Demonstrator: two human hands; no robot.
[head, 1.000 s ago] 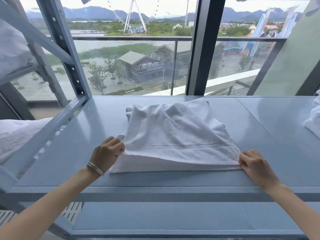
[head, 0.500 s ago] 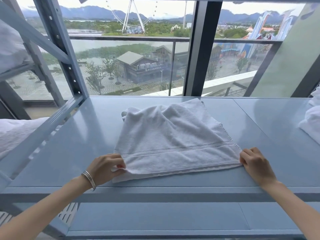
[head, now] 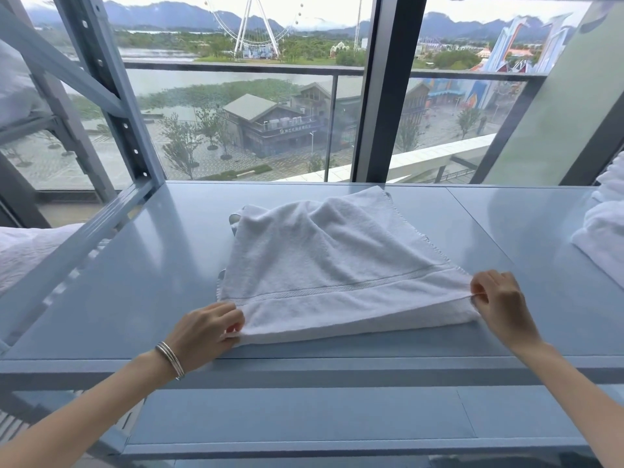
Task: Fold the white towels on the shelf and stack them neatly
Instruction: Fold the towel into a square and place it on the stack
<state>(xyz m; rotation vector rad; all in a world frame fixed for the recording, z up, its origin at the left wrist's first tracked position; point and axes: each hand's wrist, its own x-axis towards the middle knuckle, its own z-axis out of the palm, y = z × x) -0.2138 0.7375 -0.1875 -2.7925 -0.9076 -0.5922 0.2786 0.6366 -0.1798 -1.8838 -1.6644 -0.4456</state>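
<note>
A white towel (head: 331, 265) lies folded over on the blue-grey metal shelf (head: 135, 282), its far half still rumpled and its hemmed near edge facing me. My left hand (head: 206, 332) pinches the towel's near left corner against the shelf. My right hand (head: 499, 302) pinches the near right corner, where two layers of the towel meet. A bracelet sits on my left wrist.
More white towels (head: 604, 241) are piled at the shelf's right end. A shelf upright (head: 114, 96) and its brace stand at the left, with white linen (head: 23, 251) beyond them. A window is right behind the shelf, and a lower shelf board (head: 304, 417) shows below.
Both hands have drawn the towel's top layer toward me and laid its edge down on the near edge. The left hand moved down toward the shelf's front.
</note>
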